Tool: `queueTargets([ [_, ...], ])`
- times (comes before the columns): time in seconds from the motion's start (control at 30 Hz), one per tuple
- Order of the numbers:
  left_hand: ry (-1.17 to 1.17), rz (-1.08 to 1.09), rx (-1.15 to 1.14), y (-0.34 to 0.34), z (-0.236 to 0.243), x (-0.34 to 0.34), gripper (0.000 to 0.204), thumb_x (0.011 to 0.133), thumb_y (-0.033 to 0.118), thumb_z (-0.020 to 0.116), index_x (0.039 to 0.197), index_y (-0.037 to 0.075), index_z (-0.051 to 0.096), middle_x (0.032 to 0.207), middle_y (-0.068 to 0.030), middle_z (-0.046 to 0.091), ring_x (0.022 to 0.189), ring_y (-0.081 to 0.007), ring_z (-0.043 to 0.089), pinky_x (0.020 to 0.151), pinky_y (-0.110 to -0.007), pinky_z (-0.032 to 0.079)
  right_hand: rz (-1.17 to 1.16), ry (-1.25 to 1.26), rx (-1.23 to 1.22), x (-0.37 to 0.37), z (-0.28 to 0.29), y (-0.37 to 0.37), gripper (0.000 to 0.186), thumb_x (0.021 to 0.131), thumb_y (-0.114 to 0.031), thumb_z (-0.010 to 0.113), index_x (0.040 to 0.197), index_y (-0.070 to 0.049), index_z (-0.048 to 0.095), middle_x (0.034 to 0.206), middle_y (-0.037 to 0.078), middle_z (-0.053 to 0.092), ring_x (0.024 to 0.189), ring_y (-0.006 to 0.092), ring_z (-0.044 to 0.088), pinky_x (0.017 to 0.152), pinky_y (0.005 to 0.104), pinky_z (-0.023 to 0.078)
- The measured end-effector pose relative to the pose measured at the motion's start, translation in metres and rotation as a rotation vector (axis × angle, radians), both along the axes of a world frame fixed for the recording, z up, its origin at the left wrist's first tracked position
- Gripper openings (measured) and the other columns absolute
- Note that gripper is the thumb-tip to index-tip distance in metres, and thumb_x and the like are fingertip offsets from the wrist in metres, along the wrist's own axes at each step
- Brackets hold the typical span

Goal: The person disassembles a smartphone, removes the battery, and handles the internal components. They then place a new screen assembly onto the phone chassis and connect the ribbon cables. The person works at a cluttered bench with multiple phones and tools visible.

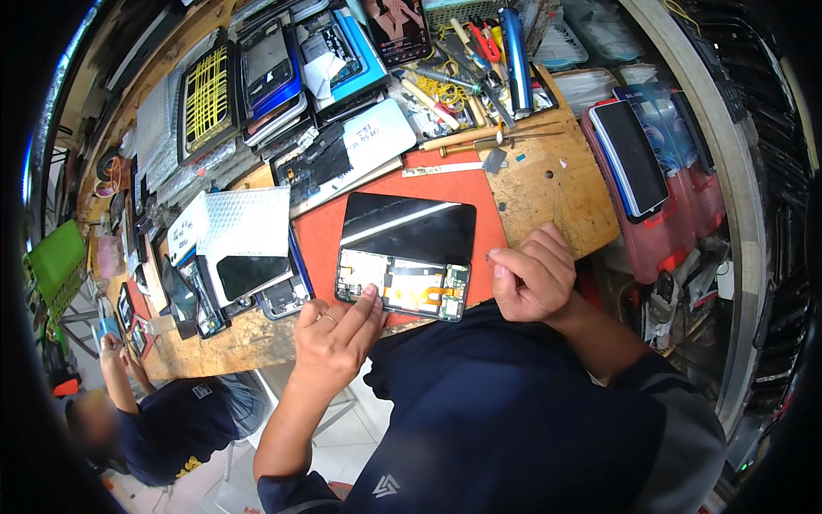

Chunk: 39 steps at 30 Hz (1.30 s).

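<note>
An opened tablet lies on a red mat (318, 231). Its black glass screen (419, 230) covers the upper part, while the lower part of its body (402, 284) shows silver metal, orange flex cables and a green circuit board at the right. My left hand (336, 347), a ring on one finger, rests a fingertip on the lower left of the exposed inside; its fingers are stretched out and hold nothing. To the right of the tablet, my right hand (541, 278) is raised with thumb and forefinger pinched together. A tiny dark bit shows at that pinch, too small to name.
Stacked tablets and parts (274, 73) fill the bench's left and back. Tools (462, 73) pile up beyond the mat, near a lit phone (398, 30) and a screwdriver (467, 146). Red plastic containers (664, 227) stand at right. Another person (175, 428) sits at lower left.
</note>
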State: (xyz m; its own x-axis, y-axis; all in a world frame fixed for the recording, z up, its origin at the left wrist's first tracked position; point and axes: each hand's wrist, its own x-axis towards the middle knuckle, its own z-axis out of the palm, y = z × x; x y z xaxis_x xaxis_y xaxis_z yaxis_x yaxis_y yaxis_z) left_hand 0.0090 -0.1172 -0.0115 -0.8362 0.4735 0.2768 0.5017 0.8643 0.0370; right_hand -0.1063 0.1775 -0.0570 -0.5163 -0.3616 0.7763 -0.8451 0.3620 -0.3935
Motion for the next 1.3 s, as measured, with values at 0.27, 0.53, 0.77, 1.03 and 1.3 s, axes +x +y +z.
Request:
queueTargets([
  [0.27,0.001,-0.030,0.021,-0.0009,0.0006,-0.0026,0.026,0.078,0.010,0.089,0.102,0.005,0.080,0.116,-0.0068,0.080,0.066,-0.0117,0.067,0.066,-0.032,0.043,0.014,-0.008,0.023,-0.0009,0.0072,-0.0031,0.017,0.078,0.002,0.067,0.094,0.000,0.072,0.065,0.005,0.051,0.055,0.0230,0.049,0.058,0.0383,0.037],
  [0.53,0.004,-0.011,0.045,-0.0013,-0.0034,0.0001,0.025,0.078,0.010,0.089,0.101,0.005,0.080,0.116,-0.0067,0.080,0.065,-0.0113,0.067,0.065,-0.032,0.043,0.042,-0.001,0.071,-0.0008,0.0093,-0.0040,0.022,0.076,0.003,0.070,0.097,0.001,0.072,0.069,0.006,0.054,0.057,0.0240,0.052,0.057,0.0390,0.038],
  [0.77,0.017,-0.036,0.034,-0.0023,-0.0024,-0.0025,0.028,0.076,0.011,0.090,0.101,0.005,0.080,0.115,-0.0070,0.081,0.062,-0.0119,0.064,0.064,-0.032,0.044,0.018,0.001,0.065,-0.0006,0.0092,-0.0037,0.023,0.074,0.004,0.070,0.097,0.001,0.072,0.069,0.006,0.054,0.057,0.0240,0.053,0.057,0.0387,0.038],
  [1.03,0.020,-0.039,0.029,-0.0008,0.0000,-0.0036,0.018,0.082,0.009,0.086,0.099,0.004,0.081,0.114,-0.0076,0.080,0.061,-0.0106,0.061,0.063,-0.031,0.040,0.025,0.000,0.056,-0.0009,0.0094,-0.0047,0.024,0.072,0.005,0.070,0.096,0.001,0.072,0.069,0.006,0.055,0.058,0.0240,0.054,0.057,0.0385,0.039],
  [1.3,0.015,-0.033,0.028,0.0002,0.0018,-0.0036,0.018,0.083,0.009,0.086,0.099,0.004,0.081,0.115,-0.0082,0.081,0.064,-0.0104,0.065,0.063,-0.031,0.041,0.025,-0.004,0.064,-0.0014,0.0075,-0.0043,0.023,0.073,0.005,0.069,0.096,0.001,0.071,0.069,0.006,0.054,0.057,0.0243,0.054,0.056,0.0387,0.039],
])
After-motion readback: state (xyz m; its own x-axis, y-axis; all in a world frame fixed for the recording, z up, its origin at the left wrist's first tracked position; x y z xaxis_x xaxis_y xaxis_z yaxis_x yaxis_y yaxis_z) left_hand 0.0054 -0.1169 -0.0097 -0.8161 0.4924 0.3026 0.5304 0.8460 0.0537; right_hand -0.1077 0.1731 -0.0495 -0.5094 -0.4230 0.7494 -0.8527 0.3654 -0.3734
